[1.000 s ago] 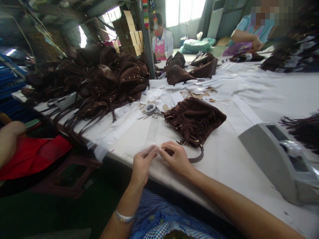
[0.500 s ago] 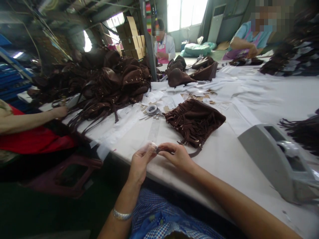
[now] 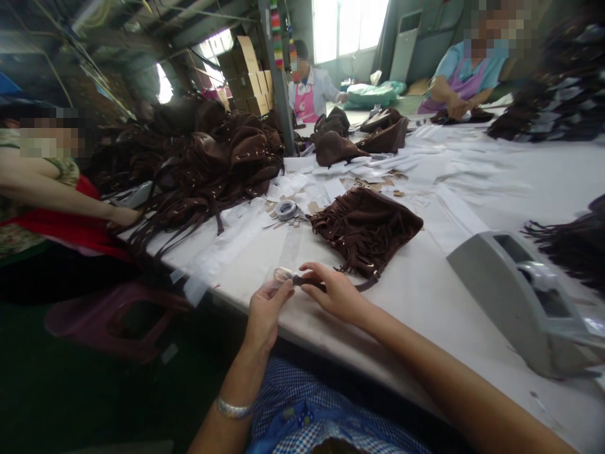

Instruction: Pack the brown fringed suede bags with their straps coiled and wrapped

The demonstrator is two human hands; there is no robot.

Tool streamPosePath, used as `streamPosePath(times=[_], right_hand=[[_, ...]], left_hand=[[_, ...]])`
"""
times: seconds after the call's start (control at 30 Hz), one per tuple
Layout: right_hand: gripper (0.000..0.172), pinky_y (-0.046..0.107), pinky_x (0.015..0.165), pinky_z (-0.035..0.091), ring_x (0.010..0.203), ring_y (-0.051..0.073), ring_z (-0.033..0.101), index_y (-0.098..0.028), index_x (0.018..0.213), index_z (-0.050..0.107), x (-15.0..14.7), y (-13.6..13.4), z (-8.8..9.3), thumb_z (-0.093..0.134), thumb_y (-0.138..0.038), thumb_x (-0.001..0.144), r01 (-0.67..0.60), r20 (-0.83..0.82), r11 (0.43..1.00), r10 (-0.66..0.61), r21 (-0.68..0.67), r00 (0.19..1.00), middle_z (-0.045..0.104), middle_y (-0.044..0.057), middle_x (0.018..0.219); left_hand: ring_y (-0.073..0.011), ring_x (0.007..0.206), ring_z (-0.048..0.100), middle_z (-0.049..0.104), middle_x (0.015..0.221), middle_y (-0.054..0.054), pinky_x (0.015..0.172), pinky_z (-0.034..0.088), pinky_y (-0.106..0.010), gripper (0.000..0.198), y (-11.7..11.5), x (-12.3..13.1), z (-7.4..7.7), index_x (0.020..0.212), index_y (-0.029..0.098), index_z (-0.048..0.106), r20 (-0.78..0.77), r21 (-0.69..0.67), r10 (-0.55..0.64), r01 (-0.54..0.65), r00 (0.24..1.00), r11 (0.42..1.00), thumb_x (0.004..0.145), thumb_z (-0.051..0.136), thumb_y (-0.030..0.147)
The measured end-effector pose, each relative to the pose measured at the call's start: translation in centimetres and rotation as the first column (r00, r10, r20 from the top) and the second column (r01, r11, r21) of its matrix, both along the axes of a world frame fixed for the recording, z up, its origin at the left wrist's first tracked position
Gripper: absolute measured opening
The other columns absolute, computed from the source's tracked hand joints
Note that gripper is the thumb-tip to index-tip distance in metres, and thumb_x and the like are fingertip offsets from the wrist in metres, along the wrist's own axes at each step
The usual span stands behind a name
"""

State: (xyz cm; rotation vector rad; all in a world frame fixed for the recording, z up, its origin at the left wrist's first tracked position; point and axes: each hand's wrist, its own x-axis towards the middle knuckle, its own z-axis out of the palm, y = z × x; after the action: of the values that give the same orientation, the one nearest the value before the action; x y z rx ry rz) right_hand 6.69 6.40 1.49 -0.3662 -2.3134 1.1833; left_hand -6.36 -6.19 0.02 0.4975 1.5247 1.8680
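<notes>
A dark brown fringed bag with small metal eyelets lies on the white table, just beyond my hands. Its strap curves from the near corner toward me. My left hand pinches the strap's end, where a shiny ring-like piece, wrapped in something clear, sticks up. My right hand is closed loosely around the strap just beside it, thumb below and fingers above. The exact make of the wrapped end is too small to tell.
A grey tape dispenser stands at the right. A tape roll and paper scraps lie beyond my hands. Brown bags are heaped at the left, where a person in a red apron reaches in. Two co-workers are across the table.
My right fingers have lifted and loosened slightly, and the shiny wrapped end shows more clearly above my left hand. The person at the left has come further into view.
</notes>
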Motion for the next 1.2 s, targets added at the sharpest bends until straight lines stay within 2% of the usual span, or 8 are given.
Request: streamPosePath(times=[0.3,0.43,0.53,0.7,0.9,1.0,1.1,1.2], right_hand=[[0.037,0.027,0.079,0.051,0.082,0.017,0.071,-0.023,0.115,0.059,0.0,0.4,0.2,0.072,-0.017,0.081,0.028,-0.03,0.993,-0.032,-0.116,0.999,0.076,0.001,0.089],[0.047,0.031,0.083,0.051,0.093,0.021,0.07,-0.023,0.126,0.058,0.4,1.1,0.6,0.073,-0.023,0.081,0.016,0.058,0.997,-0.021,0.079,0.998,0.075,0.006,0.101],[0.037,0.032,0.081,0.05,0.092,0.024,0.07,-0.023,0.119,0.066,0.7,1.7,0.7,0.071,-0.025,0.083,0.035,0.166,0.976,-0.071,0.214,0.984,0.075,0.007,0.101],[0.018,0.026,0.078,0.05,0.09,0.019,0.071,-0.026,0.1,0.075,0.8,1.4,1.0,0.07,-0.021,0.083,0.098,0.096,0.975,-0.119,0.2,0.988,0.077,0.001,0.098],[0.028,0.028,0.08,0.053,0.092,0.02,0.072,-0.031,0.114,0.071,0.6,0.4,0.6,0.067,-0.033,0.086,0.172,0.08,0.977,-0.182,0.127,0.98,0.077,-0.001,0.101],[0.023,0.027,0.085,0.053,0.095,0.02,0.072,-0.031,0.109,0.074,0.5,0.4,0.3,0.067,-0.032,0.087,0.145,0.081,0.984,-0.154,0.1,0.985,0.076,-0.002,0.103],[0.023,0.027,0.086,0.053,0.095,0.02,0.072,-0.031,0.108,0.075,0.5,0.6,0.2,0.068,-0.032,0.087,0.148,0.091,0.985,-0.156,0.087,0.984,0.076,-0.002,0.104],[0.022,0.028,0.087,0.053,0.097,0.021,0.072,-0.03,0.108,0.075,0.5,0.7,0.2,0.067,-0.032,0.088,0.129,0.114,0.986,-0.14,0.104,0.984,0.076,-0.001,0.106]], left_hand=[[-0.0202,0.096,0.069,0.076,0.102,-0.009,0.087,0.054,-0.029,0.037,0.3,1.3,-0.1,0.101,0.013,0.075,-0.011,-0.058,-0.067,0.066,0.998,0.996,0.071,0.082,0.035],[-0.0176,0.086,0.071,0.077,0.09,-0.007,0.082,0.055,-0.027,0.034,0.5,1.0,-0.2,0.092,0.011,0.076,-0.028,-0.052,0.027,-0.028,0.999,0.998,0.068,0.085,0.034],[-0.018,0.089,0.071,0.076,0.095,-0.007,0.084,0.056,-0.029,0.037,0.7,0.7,0.0,0.096,0.013,0.074,-0.011,-0.031,0.05,-0.05,0.999,0.998,0.068,0.085,0.033],[-0.022,0.096,0.072,0.075,0.106,-0.01,0.084,0.057,-0.031,0.047,0.9,0.8,0.3,0.11,0.015,0.071,0.093,-0.015,-0.002,0.004,0.996,1.0,0.069,0.084,0.033],[-0.0236,0.1,0.07,0.074,0.106,-0.013,0.088,0.056,-0.032,0.038,0.9,1.3,0.1,0.097,0.011,0.075,0.115,-0.043,-0.089,0.094,0.989,0.995,0.07,0.083,0.037],[-0.0235,0.098,0.07,0.074,0.105,-0.013,0.084,0.056,-0.032,0.04,-0.1,1.3,0.3,0.102,0.012,0.074,-0.005,-0.141,-0.278,0.274,0.961,0.951,0.079,0.074,0.045],[-0.0212,0.074,0.071,0.075,0.083,-0.01,0.062,0.054,-0.027,0.043,-1.9,0.5,1.6,0.094,0.014,0.075,-0.203,-0.403,-0.525,0.418,0.827,0.814,0.087,0.06,0.053],[-0.0201,0.068,0.068,0.074,0.074,-0.006,0.065,0.051,-0.027,0.037,-2.9,-1.3,3.7,0.084,0.018,0.076,-0.592,-0.479,-0.429,0.13,0.683,0.868,0.088,0.058,0.051]])
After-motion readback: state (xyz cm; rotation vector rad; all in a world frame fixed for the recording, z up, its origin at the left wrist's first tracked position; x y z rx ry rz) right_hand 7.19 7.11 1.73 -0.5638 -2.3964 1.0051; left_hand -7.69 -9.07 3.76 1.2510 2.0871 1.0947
